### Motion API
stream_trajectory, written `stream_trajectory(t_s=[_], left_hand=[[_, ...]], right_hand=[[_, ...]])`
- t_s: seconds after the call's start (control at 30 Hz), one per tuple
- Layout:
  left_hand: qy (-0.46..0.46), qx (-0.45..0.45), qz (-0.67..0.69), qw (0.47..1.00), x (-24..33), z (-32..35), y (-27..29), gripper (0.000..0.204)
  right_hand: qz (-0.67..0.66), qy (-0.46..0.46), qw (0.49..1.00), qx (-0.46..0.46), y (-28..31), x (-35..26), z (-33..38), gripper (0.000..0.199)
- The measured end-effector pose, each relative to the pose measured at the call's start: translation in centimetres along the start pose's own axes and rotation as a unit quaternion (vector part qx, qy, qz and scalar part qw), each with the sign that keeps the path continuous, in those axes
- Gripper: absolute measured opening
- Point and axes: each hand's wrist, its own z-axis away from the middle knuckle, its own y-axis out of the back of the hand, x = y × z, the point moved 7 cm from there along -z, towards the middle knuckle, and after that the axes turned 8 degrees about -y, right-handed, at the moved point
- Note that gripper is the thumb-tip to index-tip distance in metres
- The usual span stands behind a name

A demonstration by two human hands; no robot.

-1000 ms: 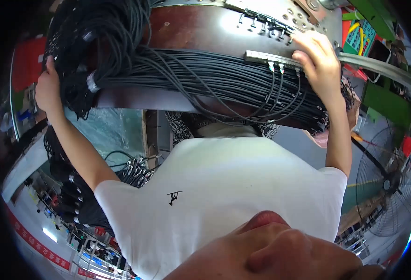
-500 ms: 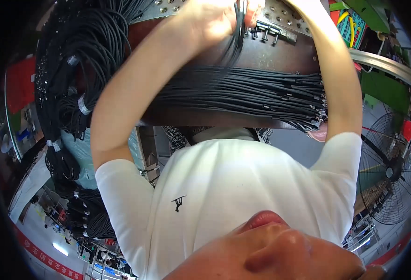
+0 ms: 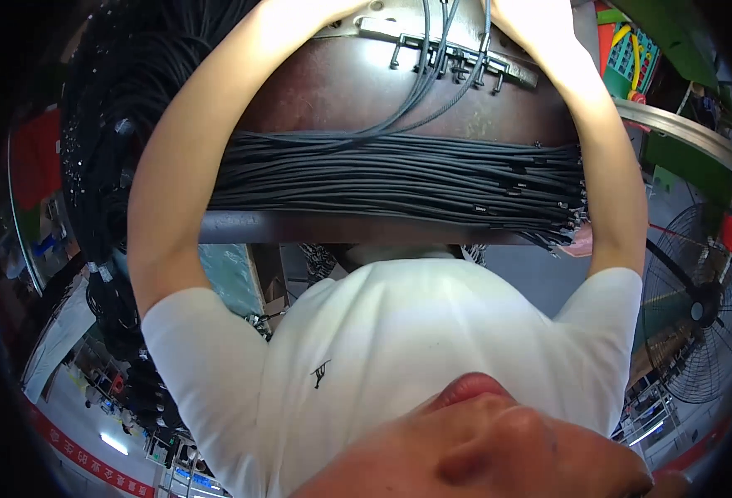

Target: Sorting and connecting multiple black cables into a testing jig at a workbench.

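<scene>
Both my hands are at the top edge and mostly cut off. Only a sliver of my left hand (image 3: pixel 341 7) shows, left of a metal plate. The near part of my right hand (image 3: pixel 522 12) is brightly lit, and its fingers are out of sight. Several black cables (image 3: pixel 429 66) run down between my hands, cross a metal bar with black bolts (image 3: pixel 395 35), and curve left across the brown work surface. Whether either hand grips them is hidden. Nearer me, a wide row of black cables (image 3: pixel 366 178) lies side by side, with small connector ends at the right.
Thick coils of black cable (image 3: pixel 146 66) are heaped on the left. To the right stand a black caged fan (image 3: pixel 698 311), a metal rail (image 3: pixel 690 137) and a green panel with yellow tubing (image 3: pixel 636 58). The brown surface's front edge (image 3: pixel 341 228) lies close to my body.
My hands have spread apart and moved up, mostly out of the picture. The bunched cables that hung at my left hand now stretch over the bolted bar in separate strands.
</scene>
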Motion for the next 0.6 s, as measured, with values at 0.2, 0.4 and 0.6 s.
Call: stream_trajectory(t_s=[0.2, 0.4, 0.6], left_hand=[[0.028, 0.006, 0.055, 0.998, -0.1, -0.7, -0.5, 0.033], [0.007, 0.005, 0.007, 1.000, -1.3, -1.4, -2.3, 0.031], [0.003, -0.010, -0.041, 0.999, -1.5, -1.2, -1.5, 0.030]], right_hand=[[0.055, -0.030, 0.998, 0.011, -2.0, 1.0, -0.2, 0.027], [-0.015, -0.145, 0.988, -0.041, -2.9, 2.6, -0.2, 0.030], [-0.086, -0.324, 0.915, -0.224, -1.3, 1.3, -0.9, 0.033]])
